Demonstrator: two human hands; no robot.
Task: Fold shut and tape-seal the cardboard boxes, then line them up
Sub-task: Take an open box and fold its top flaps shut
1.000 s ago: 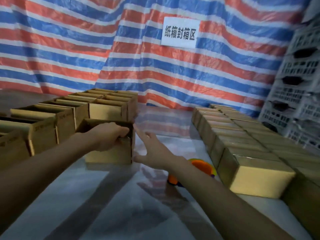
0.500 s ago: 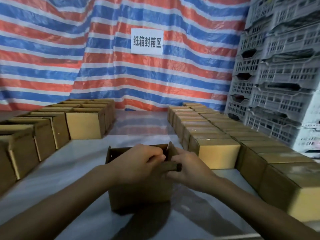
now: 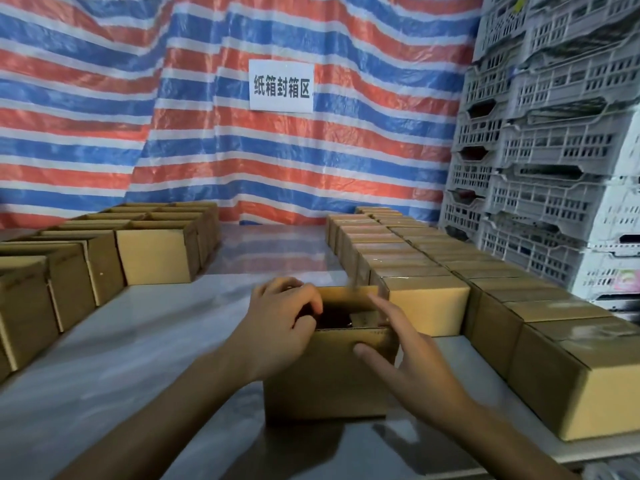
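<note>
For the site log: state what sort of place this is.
Probably a warehouse box-sealing station: the wall sign reads 纸箱封箱区 (carton-sealing area), sealed cardboard boxes stand in rows, grey plastic crates are stacked alongside.

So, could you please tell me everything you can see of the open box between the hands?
The open box is brown corrugated cardboard, upright on the table, left of a sealed box. Its top is unsealed, the inside dark; a far flap stands up. The left hand curls over its left rim; the right hand, fingers straight, touches its right rim, thumb on the near wall.
</note>
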